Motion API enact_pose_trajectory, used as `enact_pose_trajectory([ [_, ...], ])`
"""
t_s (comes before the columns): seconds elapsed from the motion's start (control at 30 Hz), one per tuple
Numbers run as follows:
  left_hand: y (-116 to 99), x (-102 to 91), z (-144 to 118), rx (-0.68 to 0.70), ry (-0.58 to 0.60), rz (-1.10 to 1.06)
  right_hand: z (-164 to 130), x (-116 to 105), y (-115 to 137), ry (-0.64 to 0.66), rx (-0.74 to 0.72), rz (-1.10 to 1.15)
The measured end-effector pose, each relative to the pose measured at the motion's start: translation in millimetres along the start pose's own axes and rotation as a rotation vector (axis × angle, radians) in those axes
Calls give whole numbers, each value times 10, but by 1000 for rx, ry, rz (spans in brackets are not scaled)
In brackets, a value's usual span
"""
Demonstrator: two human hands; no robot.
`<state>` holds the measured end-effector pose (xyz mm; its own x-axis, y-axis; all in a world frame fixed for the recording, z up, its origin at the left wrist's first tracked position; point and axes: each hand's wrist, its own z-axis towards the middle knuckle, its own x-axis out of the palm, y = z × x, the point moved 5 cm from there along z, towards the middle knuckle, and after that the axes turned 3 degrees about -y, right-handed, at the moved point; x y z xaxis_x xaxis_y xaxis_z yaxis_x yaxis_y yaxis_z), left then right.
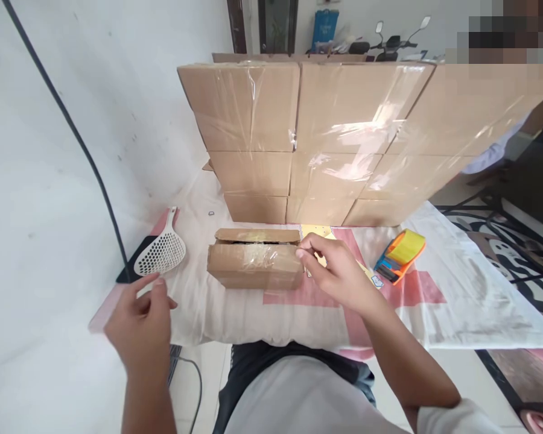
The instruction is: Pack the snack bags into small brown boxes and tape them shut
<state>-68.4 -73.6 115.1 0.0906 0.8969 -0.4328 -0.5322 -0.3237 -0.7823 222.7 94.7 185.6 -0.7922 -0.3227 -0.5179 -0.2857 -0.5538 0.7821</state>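
A small cardboard box (256,268) with clear tape across its front and a gap along its top edge sits on the cloth-covered table. My right hand (337,271) pinches the box's right upper corner between thumb and fingers. To the left, my left hand (142,313) is held in the air with nothing in it, index finger stretched out and the other fingers loosely curled. Just beyond that hand lies a white slotted skimmer (160,254). Yellow printed paper (317,232) shows partly behind my right hand.
An orange and blue tape dispenser (400,256) with a yellow roll stands to the right. Stacked taped cartons (253,175) form a wall behind the small box. A black cable (79,135) hangs down along the white wall at left. Another person is partly visible at upper right.
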Motion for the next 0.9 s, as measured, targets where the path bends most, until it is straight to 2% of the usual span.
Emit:
enact_pose_trajectory([
  [0.1, -59, 147, -191, -5, 106, -131, 211, 60, -79, 61, 29, 10],
  [0.17, -235, 317, -348, 104, 197, -164, 371, 141, -170, 102, 44, -5],
  [0.23, -471, 482, -485, 306, 272, -192, 520, 229, -283, 153, 65, -44],
  [0.33, -809, 673, -677, 710, 344, -186, 692, 317, -442, 194, 93, -125],
  [0.43, -931, 857, -828, 951, 448, -65, 782, 377, -562, 223, 110, -178],
  [0.53, -887, 976, -911, 1011, 505, 35, 796, 440, -665, 238, 122, -248],
  [0.7, -806, 1038, -962, 1004, 517, 105, 773, 539, -710, 181, 79, -434],
  [0.8, -867, 1031, -916, 1034, 522, 118, 818, 435, -681, 24, 152, -615],
  [0.9, -1013, 1000, -813, 1094, 532, 109, 851, 168, -702, -154, 252, -669],
])
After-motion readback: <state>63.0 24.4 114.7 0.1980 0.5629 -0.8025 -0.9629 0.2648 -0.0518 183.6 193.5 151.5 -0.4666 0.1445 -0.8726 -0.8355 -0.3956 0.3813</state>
